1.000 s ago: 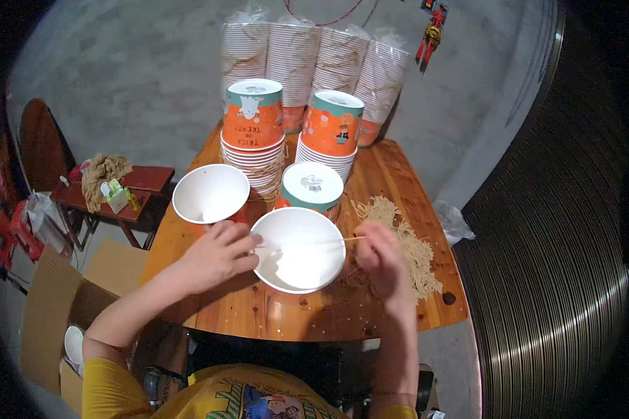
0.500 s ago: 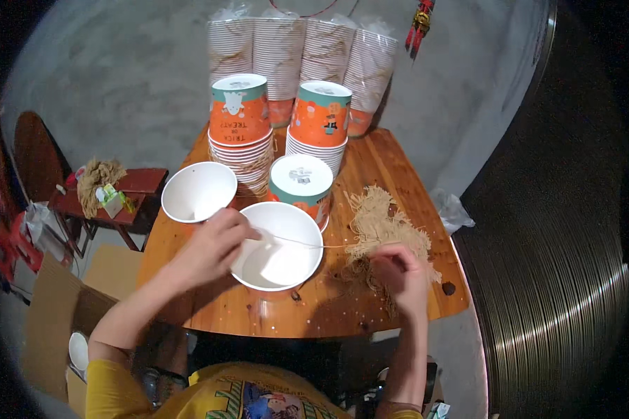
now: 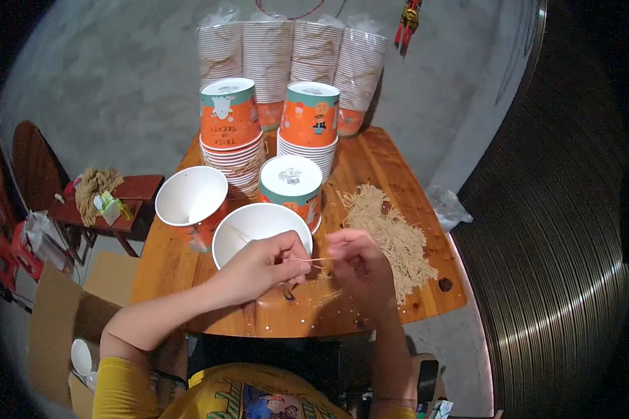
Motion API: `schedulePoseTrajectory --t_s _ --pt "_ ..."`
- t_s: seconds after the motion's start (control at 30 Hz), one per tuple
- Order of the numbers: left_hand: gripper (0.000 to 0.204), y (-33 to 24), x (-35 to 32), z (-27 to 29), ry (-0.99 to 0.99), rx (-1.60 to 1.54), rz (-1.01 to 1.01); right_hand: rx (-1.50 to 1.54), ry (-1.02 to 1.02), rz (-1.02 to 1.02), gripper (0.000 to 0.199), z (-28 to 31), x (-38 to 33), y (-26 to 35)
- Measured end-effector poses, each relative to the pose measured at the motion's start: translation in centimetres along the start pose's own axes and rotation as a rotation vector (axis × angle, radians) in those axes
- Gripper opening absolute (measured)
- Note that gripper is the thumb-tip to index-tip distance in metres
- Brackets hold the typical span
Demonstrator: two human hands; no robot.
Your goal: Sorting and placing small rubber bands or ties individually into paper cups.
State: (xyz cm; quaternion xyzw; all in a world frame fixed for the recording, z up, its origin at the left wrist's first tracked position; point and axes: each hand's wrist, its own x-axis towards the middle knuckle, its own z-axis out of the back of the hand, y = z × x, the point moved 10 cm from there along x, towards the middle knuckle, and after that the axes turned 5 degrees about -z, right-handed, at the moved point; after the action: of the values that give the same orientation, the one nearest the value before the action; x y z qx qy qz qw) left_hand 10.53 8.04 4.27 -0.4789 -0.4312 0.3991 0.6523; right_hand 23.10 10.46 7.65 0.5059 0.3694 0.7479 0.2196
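Note:
My left hand (image 3: 262, 269) is closed in a pinch on a thin tan string, in front of the near paper bucket. To its right, my right hand (image 3: 362, 272) pinches the same string (image 3: 323, 259), which spans the short gap between my fingers. The near paper bucket (image 3: 237, 225) stands mouth up, its white inside partly hidden by my left hand. A pile of tan strings (image 3: 391, 241) lies right of my right hand. Left of the near bucket, a second orange bucket (image 3: 192, 197) also faces mouth up. Behind, an upturned bucket (image 3: 291, 177) shows its white base.
Two stacks of upturned orange and green buckets (image 3: 229, 119) stand farther back. Several tall plastic-wrapped stacks (image 3: 267, 59) rise behind them by the wall. Left of the wooden table (image 3: 391, 157) are a red bench (image 3: 143, 187) and an open cardboard box (image 3: 56, 307).
My hands have come together in front of the near bucket, the left moving right and the right moving left. The string, earlier stretched from bucket to pile, is now between my fingers.

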Motion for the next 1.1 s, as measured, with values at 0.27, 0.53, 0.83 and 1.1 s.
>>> schedulePoseTrajectory --t_s 0.27,0.53,0.83,1.1 --pt "0.023 -0.1 -0.1 0.6 0.083 0.195 0.040 0.243 0.285 -0.376 0.006 -2.2 -1.7 -4.3" --pt "0.022 -1.6 0.0 0.2 0.068 0.794 -0.187 0.113 0.211 -0.279 0.015 -2.2 -1.3 -4.3" --pt "0.035 -0.1 -0.3 0.0 0.047 0.721 -0.062 0.006 -0.090 -0.373 0.006 0.1 -1.3 -5.4" --pt "0.024 0.9 -1.5 3.4 0.015 0.502 0.127 0.324 -0.386 -0.388 0.009 2.1 -2.5 -5.9"
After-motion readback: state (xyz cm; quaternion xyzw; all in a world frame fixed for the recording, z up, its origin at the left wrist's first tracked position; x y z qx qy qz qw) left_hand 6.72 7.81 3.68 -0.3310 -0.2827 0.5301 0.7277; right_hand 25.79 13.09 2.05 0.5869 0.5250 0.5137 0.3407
